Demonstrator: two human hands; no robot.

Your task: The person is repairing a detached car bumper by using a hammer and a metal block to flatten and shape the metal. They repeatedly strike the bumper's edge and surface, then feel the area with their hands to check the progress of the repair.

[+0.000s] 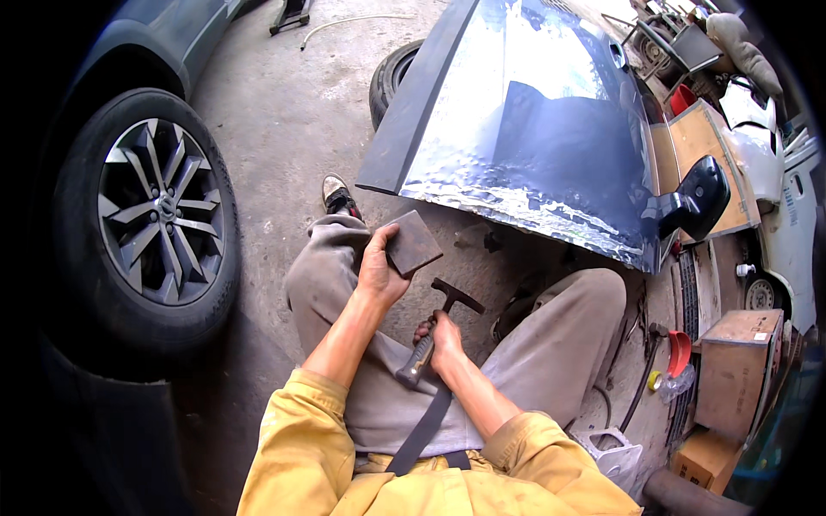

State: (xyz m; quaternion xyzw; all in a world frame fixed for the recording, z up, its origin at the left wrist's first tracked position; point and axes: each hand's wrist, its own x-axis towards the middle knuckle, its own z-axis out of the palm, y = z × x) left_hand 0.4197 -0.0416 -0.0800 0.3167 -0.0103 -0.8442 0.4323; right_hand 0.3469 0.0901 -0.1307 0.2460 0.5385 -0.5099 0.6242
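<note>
My left hand [380, 272] grips a dark, flat metal block [415, 244] by its left edge, with the block tilted above my lap. Closed around the handle of a body hammer [459, 295] is my right hand [444, 339]; the hammer's narrow head points up and away, just right of the block. Beyond both hands lies a dark blue car door [551, 146], its lower edge dented and scraped to bare, wrinkled metal. A black side mirror [699, 199] sticks out at its right. Neither tool touches the door.
A parked car's wheel [165, 206] stands close on my left. A loose tire [394, 82] lies behind the door. At the right are cardboard boxes [733, 365], a red piece [679, 353], a tape roll [656, 380] and a white car body [796, 232].
</note>
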